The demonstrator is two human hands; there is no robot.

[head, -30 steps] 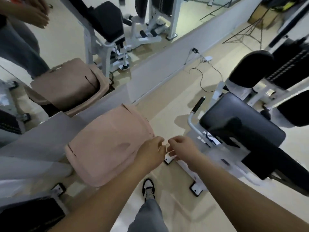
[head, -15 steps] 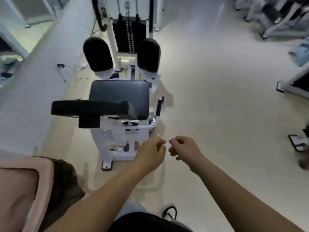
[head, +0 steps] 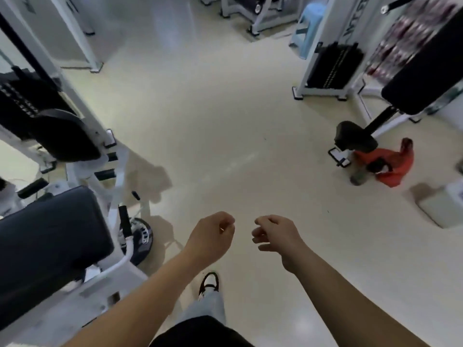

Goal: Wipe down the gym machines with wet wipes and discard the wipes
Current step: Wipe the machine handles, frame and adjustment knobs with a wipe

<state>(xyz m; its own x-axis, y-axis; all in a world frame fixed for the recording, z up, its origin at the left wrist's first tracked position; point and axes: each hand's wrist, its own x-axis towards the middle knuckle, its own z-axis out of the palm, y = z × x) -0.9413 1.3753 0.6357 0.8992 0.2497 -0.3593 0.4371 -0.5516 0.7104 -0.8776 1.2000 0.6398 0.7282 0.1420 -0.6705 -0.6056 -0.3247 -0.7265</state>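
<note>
My left hand (head: 210, 236) and my right hand (head: 275, 235) hover side by side over bare floor, fingers curled in, a small gap between them. I see no wipe in either hand. A white gym machine with a black padded seat (head: 47, 236) stands at the lower left, close beside my left forearm. Its black leg pads (head: 62, 134) and weight stack (head: 20, 101) rise behind it. Another white machine with a black pad (head: 423, 78) and weight stack (head: 333, 66) stands at the upper right.
An orange-red bag or garment (head: 385, 164) lies on the floor by the right machine's foot. A pale box (head: 443, 204) sits at the right edge. A light blue plastic stool (head: 310, 26) stands far back. My shoe (head: 209, 284) is below my hands. Beige floor (head: 225, 121) stretches ahead.
The view has swung right, away from the pink bin and mirror wall to the open gym floor. The black-seat machine slid to the left edge. My hands have drawn slightly apart.
</note>
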